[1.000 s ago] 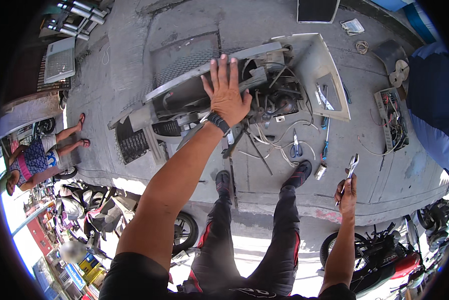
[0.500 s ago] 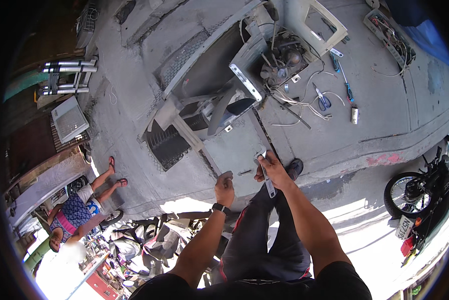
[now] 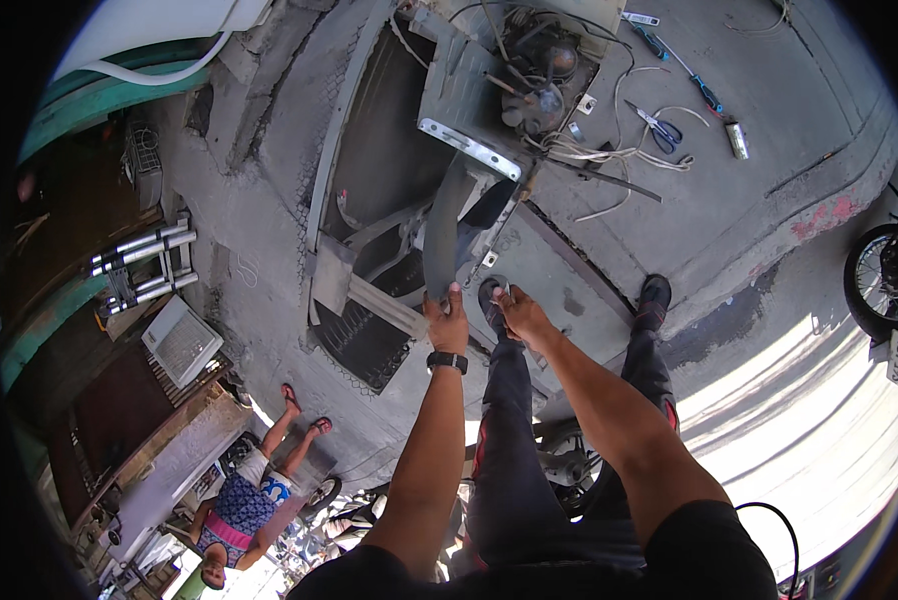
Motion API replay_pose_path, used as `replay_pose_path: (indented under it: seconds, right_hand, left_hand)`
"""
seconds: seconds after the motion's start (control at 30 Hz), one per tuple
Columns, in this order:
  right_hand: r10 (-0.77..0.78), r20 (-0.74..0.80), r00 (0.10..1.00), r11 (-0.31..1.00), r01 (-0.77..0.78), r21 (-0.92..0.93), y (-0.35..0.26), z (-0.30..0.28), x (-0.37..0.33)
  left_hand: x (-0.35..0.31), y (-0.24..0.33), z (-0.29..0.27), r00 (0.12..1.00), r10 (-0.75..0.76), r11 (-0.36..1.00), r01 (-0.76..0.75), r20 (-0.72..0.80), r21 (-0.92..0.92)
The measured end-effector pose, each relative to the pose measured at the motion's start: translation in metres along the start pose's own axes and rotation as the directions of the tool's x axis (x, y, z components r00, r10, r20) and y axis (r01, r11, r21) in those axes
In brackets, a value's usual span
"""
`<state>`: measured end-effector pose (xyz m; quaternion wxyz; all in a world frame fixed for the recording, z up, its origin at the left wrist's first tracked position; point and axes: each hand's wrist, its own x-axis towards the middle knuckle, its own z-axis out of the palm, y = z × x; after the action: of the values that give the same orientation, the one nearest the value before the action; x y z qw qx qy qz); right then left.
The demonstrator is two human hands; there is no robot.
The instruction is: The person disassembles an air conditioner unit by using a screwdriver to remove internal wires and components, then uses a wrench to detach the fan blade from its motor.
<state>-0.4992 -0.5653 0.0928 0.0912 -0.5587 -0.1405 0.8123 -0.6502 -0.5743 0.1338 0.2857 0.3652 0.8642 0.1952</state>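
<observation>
Left hand [image 3: 447, 325]: at the near end of the dark grey, curved fan blade [image 3: 441, 235]; I cannot tell whether it grips.
Right hand [image 3: 527, 320]: curled, apart from my left; grip hidden.
Fan blade: beside a shiny, perforated metal strip [image 3: 469, 148].
Blue-handled metal scissors [image 3: 657, 127]: on grey concrete ground [image 3: 759, 200].

Strong sun strikes the near right, where the street [image 3: 779, 450] burns out to white, crossed by soft grey streaks of shadow. The pavement [image 3: 759, 90] lies in even, cooler shade, as does the machine [image 3: 459, 95], its deep hollow dim. Highlights gleam along the ladder [image 3: 149, 245] at the left, near dark, murky shade. The lens bows the kerb [image 3: 824, 215] at the right, a black ring closes the corners, and small detail looks soft toward the rim.
</observation>
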Motion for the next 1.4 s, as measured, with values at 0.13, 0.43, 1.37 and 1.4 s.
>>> replay_pose_path:
  seconds: [0.13, 0.43, 1.37, 1.4]
  right_hand:
    - [0.023, 0.085, 0.996, 0.997, -0.03, 0.075, -0.001, 0.02, 0.04]
    - [0.043, -0.071, 0.997, 0.953, -0.02, 0.302, -0.023, 0.069, 0.056]
    - [-0.074, -0.158, 0.985, 0.955, 0.024, -0.295, -0.069, 0.058, 0.048]
    - [-0.107, -0.174, 0.979, 0.945, 0.046, -0.324, -0.065, 0.06, 0.048]
  left_hand:
    - [0.017, -0.021, 0.004, 0.976, 0.208, 0.971, -0.197, -0.068, 0.139]
    - [0.018, -0.09, -0.007, 0.989, 0.124, 0.963, -0.139, 0.08, 0.231]
    - [0.027, -0.062, 0.02, 0.887, 0.452, 0.849, -0.461, -0.096, -0.257]
    - [0.033, -0.054, 0.021, 0.836, 0.526, 0.792, -0.549, -0.157, -0.265]
